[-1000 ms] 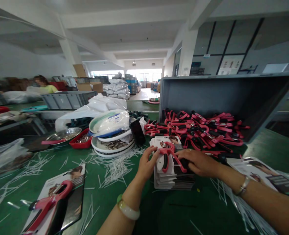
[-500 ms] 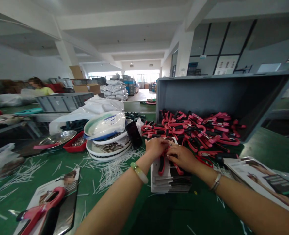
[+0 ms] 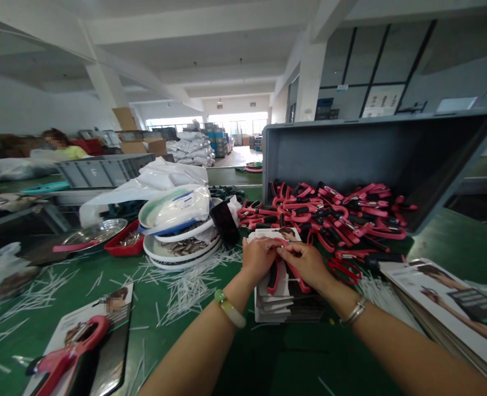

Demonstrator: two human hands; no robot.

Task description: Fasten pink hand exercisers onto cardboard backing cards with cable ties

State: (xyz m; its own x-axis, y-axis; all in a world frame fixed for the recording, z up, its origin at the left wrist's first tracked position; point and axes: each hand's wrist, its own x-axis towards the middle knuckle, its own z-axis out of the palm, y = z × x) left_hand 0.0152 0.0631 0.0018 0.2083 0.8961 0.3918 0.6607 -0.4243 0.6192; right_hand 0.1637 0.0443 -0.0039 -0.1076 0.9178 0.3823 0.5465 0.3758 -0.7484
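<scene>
In the head view, taking the stack [image 3: 270, 311] of printed cards on the green desk [image 3: 276, 366] as your clock's centre, the pliers [image 3: 273, 281] lay on top of it, with their handles spread toward six o'clock. Your hands covered much of their upper end.

Your left hand [image 3: 260, 257] came in from seven o'clock, its fingers bent and bunched over the upper end of the pliers; you could not tell how firmly they held it. Your right hand [image 3: 309, 267] reached in from four o'clock, thumb and forefinger pinched together beside the left fingertips. Whatever sat in that pinch was too small to make out.

At one o'clock a heap [image 3: 326, 217] of pink-and-black pliers spilled from a tipped grey bin [image 3: 338, 148]. At three o'clock you had a pile [image 3: 461, 308] of larger printed cards, with white strips [image 3: 386, 291] next to it. More loose strips lay at nine o'clock.

The phone [image 3: 225, 224] leaned near eleven o'clock, just beside the white trays [image 3: 181, 252] of metal pieces at ten. At eight, a pair of pink pliers rested on a separate card [image 3: 113, 341].
</scene>
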